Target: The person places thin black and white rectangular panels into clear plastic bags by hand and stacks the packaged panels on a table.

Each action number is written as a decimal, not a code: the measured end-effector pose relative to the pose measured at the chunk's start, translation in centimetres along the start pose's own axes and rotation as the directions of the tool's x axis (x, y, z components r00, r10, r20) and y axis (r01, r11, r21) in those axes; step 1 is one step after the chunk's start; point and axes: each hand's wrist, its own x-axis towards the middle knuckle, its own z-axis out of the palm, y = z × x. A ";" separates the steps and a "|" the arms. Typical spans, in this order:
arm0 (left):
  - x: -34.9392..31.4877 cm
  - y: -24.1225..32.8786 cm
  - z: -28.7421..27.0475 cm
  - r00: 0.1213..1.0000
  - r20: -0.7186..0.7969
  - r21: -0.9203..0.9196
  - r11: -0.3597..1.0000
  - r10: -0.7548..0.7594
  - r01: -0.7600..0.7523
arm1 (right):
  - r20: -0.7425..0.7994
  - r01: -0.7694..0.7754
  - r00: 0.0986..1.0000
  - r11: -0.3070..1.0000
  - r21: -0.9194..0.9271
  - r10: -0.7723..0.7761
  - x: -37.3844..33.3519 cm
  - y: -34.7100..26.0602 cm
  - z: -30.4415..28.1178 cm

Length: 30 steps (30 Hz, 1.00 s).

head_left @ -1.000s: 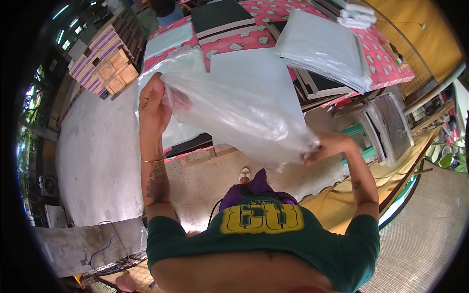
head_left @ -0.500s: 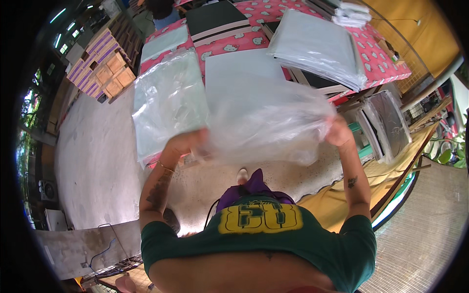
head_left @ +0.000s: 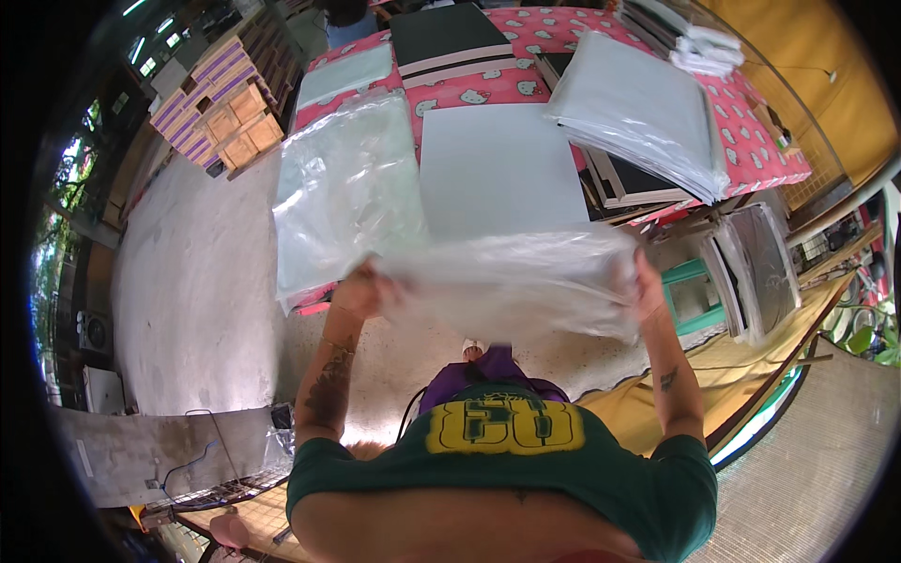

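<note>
Between my two hands a clear plastic bag [head_left: 516, 291] is stretched sideways, blurred by motion, at the near edge of the table. My left hand [head_left: 364, 289] grips its left end, and my right hand [head_left: 648, 289] is closed on its right end. Just beyond the bag lies a flat white board [head_left: 502, 164], its near edge hidden behind the plastic. To its left is a pile of clear plastic bags [head_left: 347, 188], close to my left hand. On the right, a stack of white boards in plastic [head_left: 638, 113] rests partly over black boards [head_left: 638, 174].
The table has a pink patterned cover [head_left: 469, 91]. More black boards [head_left: 450, 42] lie at its far side. Wrapped panels [head_left: 751, 267] lean beside a green stool [head_left: 694, 296] at right. Stacked boxes [head_left: 235, 103] stand on the floor at left; a person [head_left: 347, 23] is beyond the table.
The plastic bag has come down and toward me, off the white board, which now shows much more. Both hands still hold it. The whole view has shifted slightly.
</note>
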 end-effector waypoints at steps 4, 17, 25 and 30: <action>2.1 1.5 -0.1 0.955 -0.297 -0.128 0.992 -0.016 -0.023 | 0.419 0.022 0.808 0.690 -0.724 0.414 -0.3 3.7 0.7; -0.5 -14.9 -1.9 0.645 -0.701 0.634 0.681 0.306 0.366 | -0.167 0.139 0.558 0.289 -0.947 -0.813 7.6 9.3 -7.2; -0.8 -12.4 -1.2 0.743 -0.574 0.801 0.423 0.344 0.423 | -0.290 0.187 0.555 0.457 -0.870 -0.779 4.8 7.7 -1.2; -0.8 -0.7 3.7 0.796 -0.605 0.404 0.873 0.030 0.274 | -0.117 0.351 0.890 0.826 -0.441 -0.440 -1.8 1.5 -1.0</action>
